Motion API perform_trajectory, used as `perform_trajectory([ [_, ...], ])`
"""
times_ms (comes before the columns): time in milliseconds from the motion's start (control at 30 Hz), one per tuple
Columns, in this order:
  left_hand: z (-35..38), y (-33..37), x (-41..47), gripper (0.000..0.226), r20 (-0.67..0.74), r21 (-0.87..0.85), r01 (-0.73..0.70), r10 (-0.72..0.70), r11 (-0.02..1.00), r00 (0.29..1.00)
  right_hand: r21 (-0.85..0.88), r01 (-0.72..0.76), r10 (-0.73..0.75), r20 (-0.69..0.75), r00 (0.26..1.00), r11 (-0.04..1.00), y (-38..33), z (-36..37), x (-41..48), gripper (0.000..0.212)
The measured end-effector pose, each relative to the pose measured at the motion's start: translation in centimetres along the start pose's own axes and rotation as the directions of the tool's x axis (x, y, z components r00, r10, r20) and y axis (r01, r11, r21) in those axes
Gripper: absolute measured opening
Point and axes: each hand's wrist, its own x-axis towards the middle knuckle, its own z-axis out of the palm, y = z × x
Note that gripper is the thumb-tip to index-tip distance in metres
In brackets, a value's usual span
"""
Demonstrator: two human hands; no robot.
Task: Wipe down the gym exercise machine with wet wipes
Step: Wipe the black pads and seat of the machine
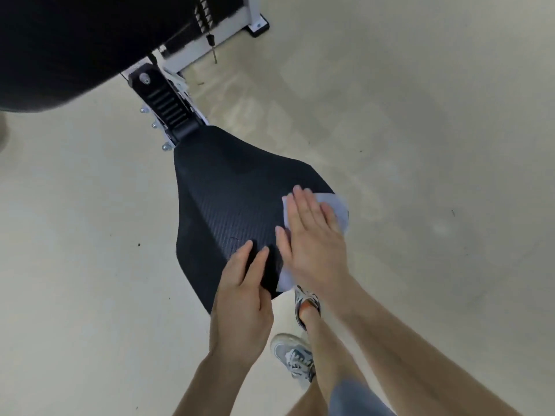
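Right hand (312, 244) has its fingers (303, 205) flat and spread, pressing the wet wipe (338, 208) onto the black seat pad (222, 190). Left hand (240, 298) rests straight-fingered on the pad edge just beside them. I'd keep even pressure and overlap strokes toward the narrow end beyond the fingers.

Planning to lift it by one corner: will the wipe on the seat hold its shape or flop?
Probably flop: the wipe drapes over the seat edge, following its curve. Likely light and thin; it may cling, being spread flat under the right hand.
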Motion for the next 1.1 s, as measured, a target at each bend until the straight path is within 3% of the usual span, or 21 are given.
perform_trajectory([
  [67, 0.8, 0.8, 0.9, 0.057, 0.06, 0.093, -0.12, 0.115, 0.988, 0.992, 0.045, -0.118, 0.117, 0.022, 0.993, 0.992, 1.3, -0.6, 4.4, 0.065],
  [167, 1.0, 1.9, 3.5, 0.059, 0.142, 0.101, -0.178, 0.163, 0.979, 0.976, 0.201, -0.31, 0.263, 0.229, 0.937, 0.929, 1.9, -0.8, 9.5, 0.068],
  [267, 0.5, 2.2, 5.3, 0.059, 0.132, 0.066, -0.147, 0.137, 0.987, 0.982, 0.107, -0.392, 0.378, 0.13, 0.917, 0.914, 2.7, -1.1, 7.5, 0.058],
  [300, 0.4, 2.5, 5.6, 0.057, 0.125, 0.074, -0.157, 0.147, 0.985, 0.981, 0.171, -0.43, 0.42, 0.093, 0.903, 0.886, 2.8, -1.1, 5.8, 0.053],
  [433, 0.9, 3.1, 5.9, 0.051, 0.141, 0.178, -0.17, 0.145, 0.969, 0.979, 0.611, -0.584, 0.621, 0.184, 0.762, 0.535, 1.4, -0.7, 0.5, 0.056],
  [533, 0.6, 3.0, 4.7, 0.048, 0.113, 0.086, -0.186, 0.176, 0.979, 0.978, 0.789, -0.575, 0.694, 0.29, 0.659, 0.216, -2.4, -0.8, -1.8, 0.065],
  [600, -0.4, 2.5, 3.2, 0.045, 0.081, 0.016, -0.151, 0.149, 0.988, 0.985, 0.825, -0.566, 0.688, 0.405, 0.602, 0.009, -5.1, -1.0, -2.8, 0.072],
  [767, -2.2, -0.1, -0.6, 0.03, -0.026, -0.13, 0.119, -0.123, 0.984, 0.992, 0.801, -0.521, 0.614, 0.577, 0.539, -0.295, -7.3, -1.1, -3.8, 0.075],
  [833, -1.8, -0.4, -2.4, 0.03, 0.043, -0.215, 0.106, -0.099, 0.971, 0.994, 0.756, -0.538, 0.523, 0.65, 0.551, -0.373, -8.1, -1.3, -4.8, 0.07],
  [933, -1.1, -0.6, -4.1, 0.031, 0.05, -0.317, 0.08, -0.067, 0.945, 0.996, 0.727, -0.611, 0.421, 0.683, 0.597, -0.313, -9.5, -1.9, -7.0, 0.068],
  [1000, -1.2, -0.6, -3.6, 0.02, 0.0, -0.304, 0.175, -0.183, 0.937, 0.983, 0.789, -0.576, 0.41, 0.608, 0.68, -0.214, -10.4, -2.3, -8.4, 0.061],
  [1033, -1.4, -0.7, -3.1, 0.016, -0.014, -0.253, 0.248, -0.26, 0.935, 0.965, 0.818, -0.565, 0.41, 0.556, 0.723, -0.111, -10.7, -2.6, -8.9, 0.054],
  [1067, -1.6, -1.0, -2.5, 0.014, -0.036, -0.175, 0.314, -0.325, 0.933, 0.945, 0.829, -0.555, 0.399, 0.488, 0.776, 0.066, -11.0, -2.9, -9.6, 0.05],
  [1100, -2.0, -1.5, -2.0, 0.014, -0.072, -0.108, 0.364, -0.373, 0.925, 0.925, 0.794, -0.522, 0.39, 0.394, 0.832, 0.311, -11.3, -3.3, -10.2, 0.053],
])
